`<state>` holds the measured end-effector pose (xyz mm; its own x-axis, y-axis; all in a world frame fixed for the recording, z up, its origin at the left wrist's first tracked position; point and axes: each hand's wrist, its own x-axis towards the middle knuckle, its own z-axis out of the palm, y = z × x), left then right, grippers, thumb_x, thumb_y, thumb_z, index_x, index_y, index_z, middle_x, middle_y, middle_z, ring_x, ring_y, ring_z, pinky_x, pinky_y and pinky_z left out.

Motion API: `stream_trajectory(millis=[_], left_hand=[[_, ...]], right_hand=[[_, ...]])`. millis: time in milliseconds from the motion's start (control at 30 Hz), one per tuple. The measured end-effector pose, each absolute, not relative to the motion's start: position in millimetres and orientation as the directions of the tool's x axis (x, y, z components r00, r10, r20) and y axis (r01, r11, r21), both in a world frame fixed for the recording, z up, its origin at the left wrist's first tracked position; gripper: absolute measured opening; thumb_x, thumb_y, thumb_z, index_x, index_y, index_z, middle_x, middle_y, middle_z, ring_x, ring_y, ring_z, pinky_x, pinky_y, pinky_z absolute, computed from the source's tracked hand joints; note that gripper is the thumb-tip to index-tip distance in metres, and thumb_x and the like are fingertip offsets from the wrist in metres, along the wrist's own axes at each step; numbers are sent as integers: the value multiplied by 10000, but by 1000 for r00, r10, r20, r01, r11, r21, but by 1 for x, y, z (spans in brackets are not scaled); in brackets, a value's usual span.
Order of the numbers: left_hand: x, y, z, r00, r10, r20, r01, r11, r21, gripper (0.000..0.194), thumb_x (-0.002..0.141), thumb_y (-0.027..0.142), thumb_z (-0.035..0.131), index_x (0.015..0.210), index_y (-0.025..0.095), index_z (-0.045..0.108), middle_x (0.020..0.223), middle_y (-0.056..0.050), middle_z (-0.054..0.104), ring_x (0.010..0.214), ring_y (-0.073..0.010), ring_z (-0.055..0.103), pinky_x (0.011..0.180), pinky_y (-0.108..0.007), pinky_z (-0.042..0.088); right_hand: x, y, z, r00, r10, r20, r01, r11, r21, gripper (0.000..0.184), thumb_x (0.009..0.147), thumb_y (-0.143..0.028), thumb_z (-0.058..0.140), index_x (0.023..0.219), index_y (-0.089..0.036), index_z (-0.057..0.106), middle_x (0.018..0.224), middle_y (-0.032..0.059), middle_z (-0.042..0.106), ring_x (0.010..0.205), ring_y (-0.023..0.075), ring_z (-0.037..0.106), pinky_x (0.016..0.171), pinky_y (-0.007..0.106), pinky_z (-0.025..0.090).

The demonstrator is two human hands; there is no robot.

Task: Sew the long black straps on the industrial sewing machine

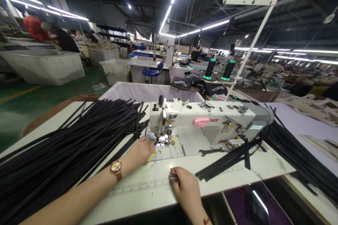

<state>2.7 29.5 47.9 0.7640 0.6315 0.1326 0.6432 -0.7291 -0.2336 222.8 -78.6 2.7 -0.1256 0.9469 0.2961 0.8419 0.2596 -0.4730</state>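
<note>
In the head view, rests the left hand (144,148), with fingers bent and close together, on the near left side of the sewing machine (185,112), just beside the needle area (163,140); cannot tell whether pinching anything at the fingertips. Wears a gold-toned watch (116,167) on the same wrist. Holds a small metal tool (173,175) with an orange-red part between the thumb and curled fingers of the right hand (188,184), over the near edge of the counter (142,204) and at the right end of the ruler markings (142,185). Shows a red band (206,220) at the right wrist.

To the left of the machine, shows a big heap of long black strips (87,137) spread across the counter. To the right of the hands, shows a wrench (211,151) near a few shorter black strips (224,163), and farther right, another bundle of strips (295,151). Beyond the machine, shows two upright spools of black thread (210,68), a blue stool (151,72) and, at far left, a large pale bin (47,65).
</note>
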Motion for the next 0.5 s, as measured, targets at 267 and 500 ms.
stream_trajectory(millis=[267, 500], left_hand=[[37, 19, 27, 605, 765, 219, 795, -595, -116, 226, 818, -23, 465, 779, 136, 621, 791, -92, 667, 721, -245, 618, 709, -409, 449], [41, 2, 39, 602, 769, 215, 797, -593, -112, 244, 832, -6, 438, 784, 127, 636, 787, -121, 673, 739, -264, 638, 730, -447, 477]], right_hand=[[223, -78, 4, -119, 949, 291, 825, 258, -502, 198, 809, -109, 493, 883, -222, 638, 753, 6, 697, 692, 170, 640, 623, 259, 368], [223, -80, 8, -103, 959, 263, 841, 225, -492, 221, 802, -94, 478, 896, -211, 640, 770, 21, 706, 723, 188, 660, 640, 266, 415]])
